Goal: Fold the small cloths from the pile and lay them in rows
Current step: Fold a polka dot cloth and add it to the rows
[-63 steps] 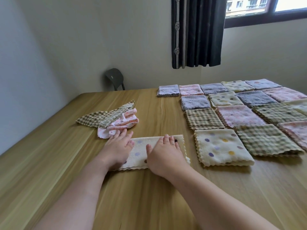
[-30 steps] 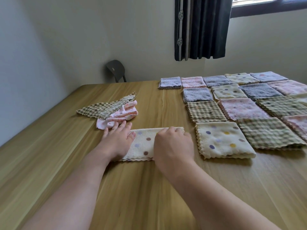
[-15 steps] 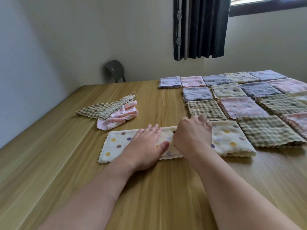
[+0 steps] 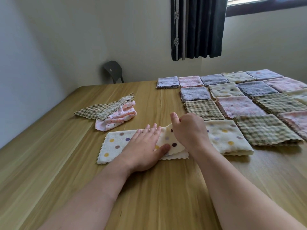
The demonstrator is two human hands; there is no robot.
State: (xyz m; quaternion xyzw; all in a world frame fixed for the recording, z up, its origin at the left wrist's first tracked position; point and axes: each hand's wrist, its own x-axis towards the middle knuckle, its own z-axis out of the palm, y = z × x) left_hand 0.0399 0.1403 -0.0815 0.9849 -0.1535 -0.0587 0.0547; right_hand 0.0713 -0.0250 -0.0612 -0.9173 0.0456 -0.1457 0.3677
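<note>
A cream cloth with coloured dots (image 4: 114, 145) lies as a long strip on the wooden table (image 4: 66, 163). My left hand (image 4: 142, 146) lies flat on its middle, fingers straight. My right hand (image 4: 187, 130) pinches the strip's right end and lifts it up off the table. A small pile (image 4: 109, 112) of a checked cloth and a pink cloth sits behind and to the left. Folded cloths lie in rows (image 4: 240, 103) at the right, the nearest a cream dotted one (image 4: 227, 136) just right of my right hand.
A dark chair (image 4: 113, 71) stands at the table's far edge by the wall. A dark curtain (image 4: 197, 27) hangs beside the window at the back. Bare wood stretches in front of my arms and along the left side.
The strip, first pressed flat under both hands, slid to the right. My left hand moved to its middle, and my right hand took the right end and raised it.
</note>
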